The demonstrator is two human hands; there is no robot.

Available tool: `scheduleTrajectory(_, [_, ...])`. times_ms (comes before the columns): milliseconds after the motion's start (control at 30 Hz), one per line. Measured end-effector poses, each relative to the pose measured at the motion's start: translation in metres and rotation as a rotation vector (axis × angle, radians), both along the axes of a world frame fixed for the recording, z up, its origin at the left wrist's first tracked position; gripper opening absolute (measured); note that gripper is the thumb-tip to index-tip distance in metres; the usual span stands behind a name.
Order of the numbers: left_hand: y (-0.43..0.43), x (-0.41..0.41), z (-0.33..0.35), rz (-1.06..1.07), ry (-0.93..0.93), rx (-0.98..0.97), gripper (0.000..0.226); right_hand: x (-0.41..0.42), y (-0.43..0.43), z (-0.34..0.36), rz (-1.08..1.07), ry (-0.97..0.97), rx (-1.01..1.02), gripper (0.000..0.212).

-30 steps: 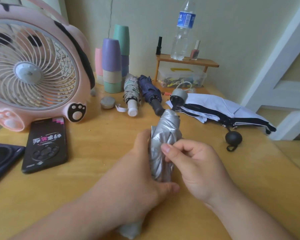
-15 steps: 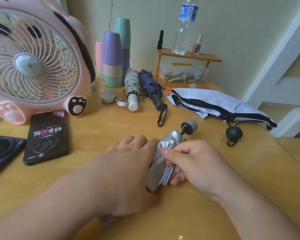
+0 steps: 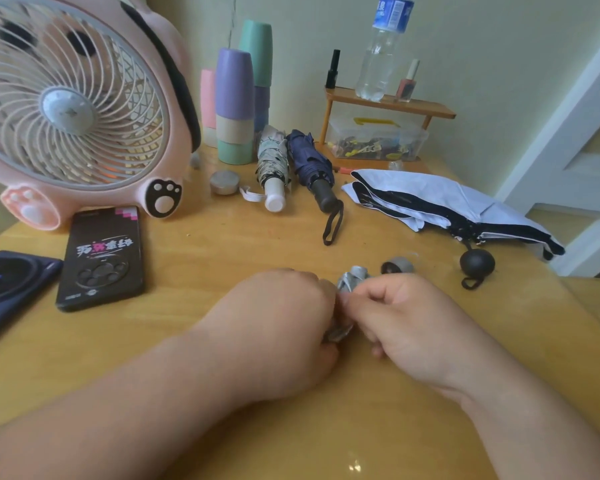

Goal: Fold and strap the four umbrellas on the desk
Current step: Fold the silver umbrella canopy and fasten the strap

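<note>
A folded silver umbrella lies low on the desk between my hands, mostly hidden by them; its grey cap pokes out at the far end. My left hand grips its body from the left. My right hand pinches the silver fabric from the right. A patterned folded umbrella and a navy folded umbrella lie side by side farther back. A white and black umbrella lies loose and unfolded at the right, with a round black handle.
A pink fan stands at the back left. Two phones lie in front of it. Stacked cups, a small wooden shelf with a bottle, and a clear box line the back wall.
The silver umbrella has come down from a raised tilt to lie low on the desk. Both hands have closed in over it, hiding most of it.
</note>
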State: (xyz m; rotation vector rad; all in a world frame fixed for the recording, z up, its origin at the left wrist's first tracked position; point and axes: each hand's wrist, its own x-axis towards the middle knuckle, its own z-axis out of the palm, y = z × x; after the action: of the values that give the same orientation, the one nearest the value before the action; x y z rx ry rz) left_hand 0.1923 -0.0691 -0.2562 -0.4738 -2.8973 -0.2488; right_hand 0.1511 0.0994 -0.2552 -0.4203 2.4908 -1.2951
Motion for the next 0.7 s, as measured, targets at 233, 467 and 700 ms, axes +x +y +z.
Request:
scheduleTrajectory(233, [-0.031, -0.015, -0.005, -0.246, -0.01, 0.347, 0.034, 0.003, -0.005, 0.002, -0.047, -0.113, -0.175, 0.034])
scheduleTrajectory(467, [-0.04, -0.016, -0.001, -0.323, 0.074, 0.33, 0.023, 0.002, -0.004, -0.002, -0.092, -0.121, -0.258, 0.031])
scheduleTrajectory(700, [-0.013, 0.008, 0.003, -0.015, 0.052, 0.05, 0.046, 0.002, -0.006, -0.002, -0.104, -0.163, -0.283, 0.031])
